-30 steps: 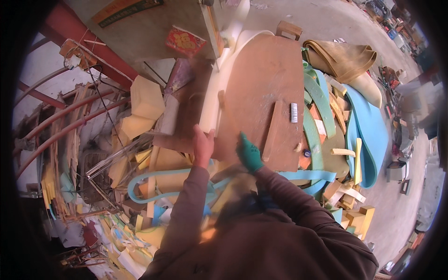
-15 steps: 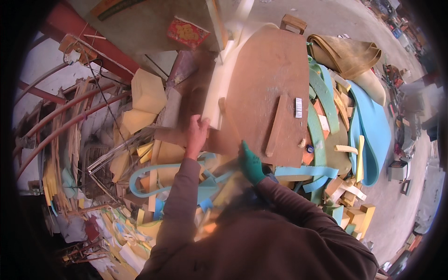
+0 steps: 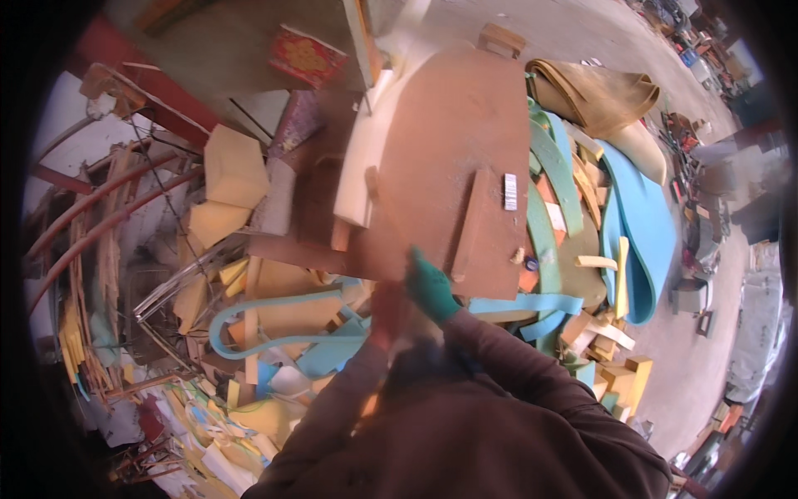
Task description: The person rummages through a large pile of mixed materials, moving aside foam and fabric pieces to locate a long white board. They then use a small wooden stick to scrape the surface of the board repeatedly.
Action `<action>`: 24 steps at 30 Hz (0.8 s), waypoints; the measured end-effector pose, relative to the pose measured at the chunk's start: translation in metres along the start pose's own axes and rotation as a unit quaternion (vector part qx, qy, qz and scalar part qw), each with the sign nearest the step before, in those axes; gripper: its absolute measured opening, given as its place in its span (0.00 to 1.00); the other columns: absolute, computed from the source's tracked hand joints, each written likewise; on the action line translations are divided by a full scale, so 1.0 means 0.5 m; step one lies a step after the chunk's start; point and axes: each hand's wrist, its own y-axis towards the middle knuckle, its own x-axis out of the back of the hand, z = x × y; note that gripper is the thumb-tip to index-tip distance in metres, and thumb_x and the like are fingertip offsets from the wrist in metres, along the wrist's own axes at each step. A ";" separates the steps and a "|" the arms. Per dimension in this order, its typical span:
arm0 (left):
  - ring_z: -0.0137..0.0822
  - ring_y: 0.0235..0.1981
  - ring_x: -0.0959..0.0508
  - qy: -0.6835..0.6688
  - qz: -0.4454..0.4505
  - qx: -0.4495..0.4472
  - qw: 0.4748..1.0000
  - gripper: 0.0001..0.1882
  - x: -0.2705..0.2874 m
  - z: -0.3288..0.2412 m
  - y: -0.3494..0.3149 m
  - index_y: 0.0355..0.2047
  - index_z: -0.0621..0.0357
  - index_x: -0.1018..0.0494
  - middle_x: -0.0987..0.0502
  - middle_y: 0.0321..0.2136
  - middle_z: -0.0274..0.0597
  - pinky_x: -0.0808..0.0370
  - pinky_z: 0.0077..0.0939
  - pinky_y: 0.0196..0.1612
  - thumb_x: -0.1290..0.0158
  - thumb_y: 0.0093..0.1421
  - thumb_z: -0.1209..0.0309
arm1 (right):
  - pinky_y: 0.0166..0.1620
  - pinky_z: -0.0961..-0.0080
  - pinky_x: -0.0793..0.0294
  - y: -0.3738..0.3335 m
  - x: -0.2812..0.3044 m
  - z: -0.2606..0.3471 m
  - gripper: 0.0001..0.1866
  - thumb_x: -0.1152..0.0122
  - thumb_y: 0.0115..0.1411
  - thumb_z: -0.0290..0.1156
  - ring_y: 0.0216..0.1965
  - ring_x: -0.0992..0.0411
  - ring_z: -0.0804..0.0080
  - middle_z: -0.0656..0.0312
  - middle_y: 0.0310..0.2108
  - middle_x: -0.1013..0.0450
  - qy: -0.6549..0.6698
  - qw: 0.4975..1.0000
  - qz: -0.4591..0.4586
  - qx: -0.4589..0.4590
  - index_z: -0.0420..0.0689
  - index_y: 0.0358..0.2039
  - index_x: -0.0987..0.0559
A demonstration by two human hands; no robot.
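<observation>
A long cream foam strip (image 3: 356, 187) lies along the left side of a brown work board (image 3: 490, 116). My left hand (image 3: 386, 312) is bare and smeared by motion, just off the board's near edge, and its fingers do not show clearly. My right hand (image 3: 431, 289), in a green glove, is closed at the near edge of the board. A thin blurred strip runs from its fingertips toward a small brown piece (image 3: 371, 185) beside the foam; what the hand holds is unclear. A wooden bar (image 3: 471, 224) and a small white labelled piece (image 3: 509, 191) lie on the board.
Blue foam strips (image 3: 332, 353) and yellow offcuts crowd the left and near sides. Green strips (image 3: 553, 162), a folded blue sheet (image 3: 636, 233) and a folded tan sheet (image 3: 594, 96) lie at right. A wooden post (image 3: 363, 41) stands beyond the foam strip.
My left hand has left the near end of the foam strip and drawn back toward my body. The right hand stays at the board's near edge. The whole view has shifted slightly.
</observation>
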 end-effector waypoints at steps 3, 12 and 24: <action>0.57 0.38 0.18 -0.143 -0.131 -0.057 0.979 0.13 -0.029 -0.104 0.047 0.49 0.59 0.21 0.20 0.39 0.54 0.21 0.50 0.40 0.43 0.68 0.67 | 0.47 0.54 0.18 0.006 0.030 0.015 0.38 0.39 0.69 0.38 0.46 0.17 0.49 0.48 0.52 0.18 0.008 0.998 0.048 -0.027 0.38 0.76 0.37; 0.61 0.40 0.19 -0.125 -0.144 0.080 0.979 0.16 -0.111 -0.183 0.169 0.50 0.61 0.25 0.21 0.39 0.58 0.22 0.52 0.40 0.40 0.64 0.68 | 0.44 0.57 0.20 0.016 0.030 -0.015 0.39 0.40 0.69 0.38 0.44 0.18 0.54 0.48 0.46 0.19 -0.026 0.995 0.035 -0.089 0.43 0.78 0.39; 0.52 0.35 0.17 -0.326 -0.029 0.347 0.879 0.16 0.109 -0.026 -0.373 0.53 0.62 0.28 0.20 0.32 0.55 0.22 0.45 0.40 0.45 0.75 0.62 | 0.41 0.49 0.18 0.023 0.070 0.012 0.37 0.39 0.67 0.32 0.37 0.18 0.43 0.43 0.45 0.18 -0.031 0.997 0.067 0.016 0.38 0.75 0.36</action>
